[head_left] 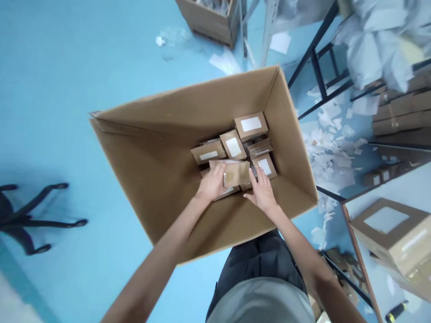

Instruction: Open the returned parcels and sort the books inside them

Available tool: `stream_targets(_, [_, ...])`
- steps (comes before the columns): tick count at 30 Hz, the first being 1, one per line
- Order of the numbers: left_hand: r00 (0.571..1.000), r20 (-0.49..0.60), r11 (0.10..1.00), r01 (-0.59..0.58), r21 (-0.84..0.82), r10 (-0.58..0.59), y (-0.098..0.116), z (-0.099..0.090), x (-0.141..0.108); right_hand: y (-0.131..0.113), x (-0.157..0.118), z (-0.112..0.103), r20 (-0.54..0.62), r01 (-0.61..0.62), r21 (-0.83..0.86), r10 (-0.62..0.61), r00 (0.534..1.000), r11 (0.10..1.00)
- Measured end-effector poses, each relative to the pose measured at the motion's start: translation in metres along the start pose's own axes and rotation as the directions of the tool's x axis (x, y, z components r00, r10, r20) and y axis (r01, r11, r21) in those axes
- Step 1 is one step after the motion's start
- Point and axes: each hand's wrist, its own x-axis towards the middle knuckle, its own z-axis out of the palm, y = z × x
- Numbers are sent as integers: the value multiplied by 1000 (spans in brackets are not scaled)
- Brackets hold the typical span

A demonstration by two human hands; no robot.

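A large open cardboard box [141,179] stands on the blue floor in front of my legs. Inside it lie several small brown boxes with white labels, among them one [251,124] near the far right corner and another [233,146] beside it. My left hand [213,181] grips the left end of a small brown box [233,174] on top of the others. At that box's right end is my right hand [262,190], its fingers spread, thumb apart, close to or touching the box.
A wheeled chair base [37,220] is on the left. Beyond the box are another carton [212,22] and a plastic bottle [171,38]. Paper scraps [333,148] litter the floor under black frames at right, near a table holding a labelled box [387,224].
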Motion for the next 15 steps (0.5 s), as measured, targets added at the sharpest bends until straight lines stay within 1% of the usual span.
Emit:
stream_targets(2, [992,6,991,-124,-38,125,38,-6,-33,-5,-23,-13,-51,73,-30,-75,996,997])
stream_targets(4, [969,-16,967,-246,-60,245,76,-18,-64,-8,-54,-29,-62,118,-50,-121,991,992])
stream_targets(6, [942,-39,941,-336,-50,334,111,-35,-90,-9,-90,-46,-88,146,-57,-150,985,988])
stream_targets(9, [894,-62,896,-444,8,443,160,-63,-120,-8,-145,-68,-221,155,-74,-168,961,985])
stream_targets(12, [821,-47,821,-563,91,569,207,-86,-135,-5,-193,-78,-372,89,-74,-110,922,993])
stream_targets(14, [757,-10,750,-646,144,654,240,-95,-140,0,-219,-80,-458,13,-20,-20,889,1000])
stream_targets(15, [723,7,713,-683,161,691,257,-97,-141,5,-232,-81,-505,-31,25,40,862,999])
